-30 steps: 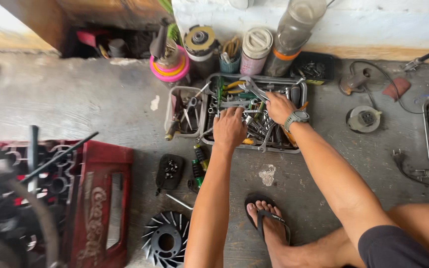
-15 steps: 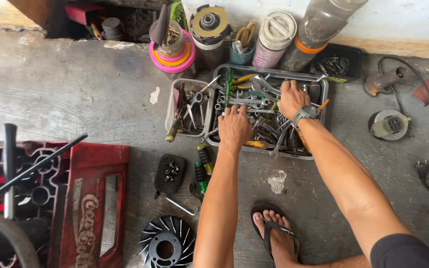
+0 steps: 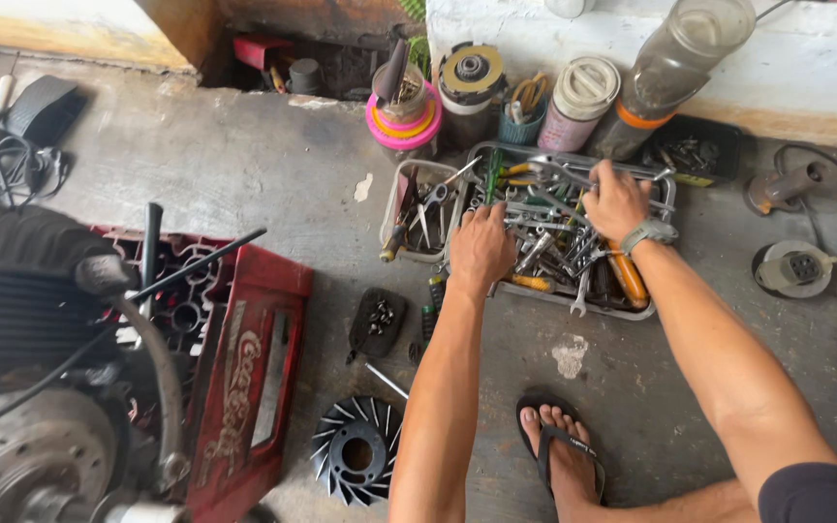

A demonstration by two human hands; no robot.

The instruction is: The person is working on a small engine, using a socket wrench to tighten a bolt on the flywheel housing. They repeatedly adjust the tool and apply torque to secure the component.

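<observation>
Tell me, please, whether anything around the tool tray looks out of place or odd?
Yes, mildly. The tools in the metal tray lie in a tangled heap, where the left hand and right hand are digging. A black finned fan wheel and a loose thin metal rod lie on the bare concrete floor, apart from any container.

Red plastic crate (image 3: 244, 387) at lower left, white lettering on its side; white-lidded labelled jar (image 3: 578, 102) by the wall; tall clear orange-banded bottle (image 3: 670, 68) beside.
</observation>
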